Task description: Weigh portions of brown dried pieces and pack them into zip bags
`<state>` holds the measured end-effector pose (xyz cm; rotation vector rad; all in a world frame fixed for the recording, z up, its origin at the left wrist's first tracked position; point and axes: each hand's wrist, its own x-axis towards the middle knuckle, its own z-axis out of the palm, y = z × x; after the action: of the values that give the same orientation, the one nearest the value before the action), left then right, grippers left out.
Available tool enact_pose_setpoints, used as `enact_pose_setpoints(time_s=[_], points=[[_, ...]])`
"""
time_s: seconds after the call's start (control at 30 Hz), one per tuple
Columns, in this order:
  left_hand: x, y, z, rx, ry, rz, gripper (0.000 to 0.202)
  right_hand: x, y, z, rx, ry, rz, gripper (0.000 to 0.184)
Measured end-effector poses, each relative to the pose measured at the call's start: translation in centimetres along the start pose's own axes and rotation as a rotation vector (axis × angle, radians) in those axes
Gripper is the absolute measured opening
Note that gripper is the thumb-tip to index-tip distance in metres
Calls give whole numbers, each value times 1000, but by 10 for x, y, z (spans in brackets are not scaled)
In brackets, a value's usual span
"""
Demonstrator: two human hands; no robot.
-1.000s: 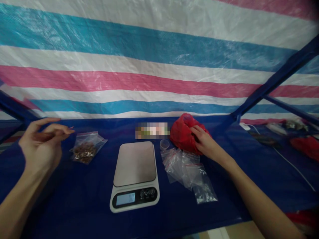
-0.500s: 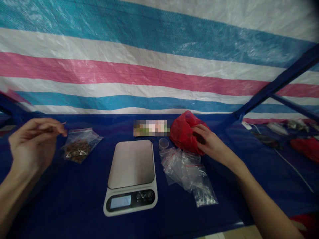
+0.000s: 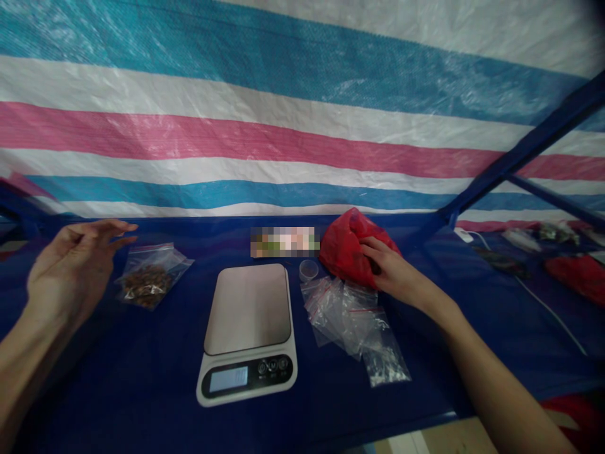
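Note:
My left hand (image 3: 80,258) is raised at the left with thumb and fingertips apart and nothing between them. Just right of it lies a clear zip bag (image 3: 150,282) holding small brown dried pieces. At the right, my right hand (image 3: 388,268) is closed at the mouth of a crumpled red plastic bag (image 3: 347,243), its lower fingertips hidden there. Below the red bag, several clear zip bags (image 3: 338,312) overlap. A white kitchen scale (image 3: 248,309) stands between my hands with a bare metal plate and a lit display.
A small clear round cup (image 3: 309,270) stands beside the scale, in front of a blurred-out packet (image 3: 283,242). A blue metal frame bar (image 3: 515,161) slants up at the right. Striped sheeting (image 3: 283,139) hangs behind the blue table (image 3: 142,372). A white cable (image 3: 551,312) lies far right.
The thumb and fingertips of my left hand have parted. My right hand has shifted slightly at the red bag, and its lower fingers now show less. The view has moved a little.

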<state>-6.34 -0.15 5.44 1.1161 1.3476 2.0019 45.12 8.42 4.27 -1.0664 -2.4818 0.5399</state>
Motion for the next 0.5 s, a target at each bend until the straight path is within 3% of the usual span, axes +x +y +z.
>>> enact_pose_setpoints(time_s=[0.2,0.33,0.5], points=[[0,-3,-2,112,42,141,26,1,-1,4,-42,19,-23,33],[-3,3,2,146,96,215,20,3,2,6,-59,44,-22,27],[-8,11,9,197,101,193,16,4,6,5,-97,101,-14,33]])
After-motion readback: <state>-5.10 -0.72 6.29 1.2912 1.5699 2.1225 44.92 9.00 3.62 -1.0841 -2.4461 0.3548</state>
